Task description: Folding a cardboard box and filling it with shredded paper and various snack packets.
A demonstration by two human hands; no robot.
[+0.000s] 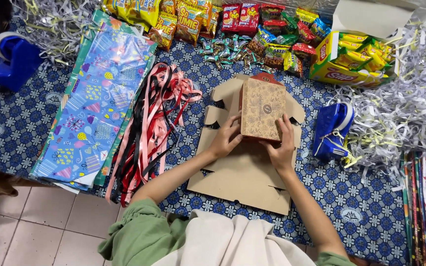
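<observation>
— Cardboard box [263, 109], brown and patterned, stands at the middle of the blue patterned tablecloth [16, 123], on top of a flat die-cut cardboard sheet [245, 182]. Why there?

— The sheet gives it a firm base, and everything else is pushed out to the edges so both arms can reach it.

— What rings it?

— Gift wrap sheets [94, 98] at the left, ribbons [149, 128] beside them, snack packets [252, 29] along the far edge, shredded paper [405, 108] at the right, and a blue tape dispenser [332, 129] just beside the box.

— And the hands?

— Left hand [226, 139] presses its near left corner, fingers together and curled on the edge. Right hand [282, 145] clamps the right side, fingers lying flat up the wall. So it stays square.

— How does the box look?

— Printed with a fine pattern and a round emblem; there seems to be a reddish lining at its rim, though that is hard to tell
</observation>
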